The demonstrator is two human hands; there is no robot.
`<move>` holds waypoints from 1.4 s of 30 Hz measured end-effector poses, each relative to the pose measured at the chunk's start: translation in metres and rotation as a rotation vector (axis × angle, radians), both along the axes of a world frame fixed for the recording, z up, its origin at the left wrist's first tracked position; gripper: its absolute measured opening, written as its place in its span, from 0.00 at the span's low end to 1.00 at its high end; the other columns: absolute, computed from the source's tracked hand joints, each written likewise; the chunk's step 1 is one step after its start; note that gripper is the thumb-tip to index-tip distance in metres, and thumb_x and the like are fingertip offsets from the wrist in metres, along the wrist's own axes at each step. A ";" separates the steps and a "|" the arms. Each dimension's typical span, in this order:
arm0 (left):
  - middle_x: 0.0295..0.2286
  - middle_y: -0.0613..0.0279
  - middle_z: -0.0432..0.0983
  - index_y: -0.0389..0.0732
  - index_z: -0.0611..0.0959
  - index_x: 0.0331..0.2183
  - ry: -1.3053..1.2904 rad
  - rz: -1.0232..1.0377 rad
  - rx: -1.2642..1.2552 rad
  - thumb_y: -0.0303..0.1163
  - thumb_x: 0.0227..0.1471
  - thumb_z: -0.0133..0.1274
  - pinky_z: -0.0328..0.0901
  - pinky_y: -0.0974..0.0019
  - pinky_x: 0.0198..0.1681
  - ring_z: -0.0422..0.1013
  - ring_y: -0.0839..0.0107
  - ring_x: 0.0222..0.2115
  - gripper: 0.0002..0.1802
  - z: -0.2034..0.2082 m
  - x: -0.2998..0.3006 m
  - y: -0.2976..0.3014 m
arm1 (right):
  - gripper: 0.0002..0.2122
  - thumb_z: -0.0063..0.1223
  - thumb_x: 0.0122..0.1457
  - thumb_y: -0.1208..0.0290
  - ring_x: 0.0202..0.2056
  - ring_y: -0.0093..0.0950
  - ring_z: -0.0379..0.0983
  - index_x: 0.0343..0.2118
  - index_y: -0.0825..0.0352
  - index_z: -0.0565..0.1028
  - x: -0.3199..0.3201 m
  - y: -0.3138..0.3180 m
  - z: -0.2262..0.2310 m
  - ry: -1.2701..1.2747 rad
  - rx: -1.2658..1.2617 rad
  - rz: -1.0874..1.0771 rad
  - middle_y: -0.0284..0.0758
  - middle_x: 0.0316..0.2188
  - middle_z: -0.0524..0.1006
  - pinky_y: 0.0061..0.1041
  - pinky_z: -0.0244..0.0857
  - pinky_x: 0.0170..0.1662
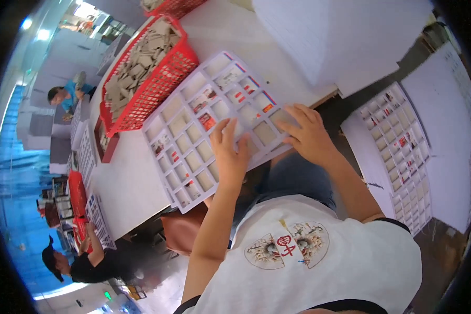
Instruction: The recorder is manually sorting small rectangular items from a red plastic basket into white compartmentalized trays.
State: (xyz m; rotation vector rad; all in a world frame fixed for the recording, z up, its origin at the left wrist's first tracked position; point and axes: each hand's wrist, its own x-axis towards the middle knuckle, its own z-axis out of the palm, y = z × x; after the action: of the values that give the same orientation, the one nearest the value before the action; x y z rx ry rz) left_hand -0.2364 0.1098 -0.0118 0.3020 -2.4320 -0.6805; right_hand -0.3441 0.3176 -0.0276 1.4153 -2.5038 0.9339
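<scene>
White short-sleeved T-shirt [361, 267], chest print [287, 245] on front: two fan-shaped panels, red marking between, small yellow tassel shape above. Black collar band [345, 305] below print; black sleeve trim [394, 225] right of print, matching trim left. Blue lower garment [301, 180] above print. Left hand [229, 154], right hand [310, 134] bare.

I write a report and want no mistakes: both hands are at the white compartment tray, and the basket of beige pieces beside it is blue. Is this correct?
The colour is wrong: in the head view, the basket is red, not blue. The rest is right: it holds beige pieces beside the white compartment tray, where the left hand and right hand are.
</scene>
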 end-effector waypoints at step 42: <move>0.47 0.55 0.74 0.38 0.75 0.41 0.708 0.362 1.454 0.36 0.63 0.46 0.66 0.65 0.49 0.72 0.67 0.46 0.12 -0.066 0.228 -0.186 | 0.23 0.61 0.47 0.72 0.55 0.42 0.64 0.49 0.66 0.73 0.008 -0.129 0.056 0.022 0.025 0.165 0.44 0.51 0.71 0.35 0.57 0.59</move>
State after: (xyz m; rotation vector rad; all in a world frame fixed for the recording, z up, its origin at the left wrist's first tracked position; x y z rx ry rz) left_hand -0.0088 -0.0764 -0.0783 0.8235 -0.8420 -1.8559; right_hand -0.3358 0.1885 0.0285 1.6515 -2.4200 0.9109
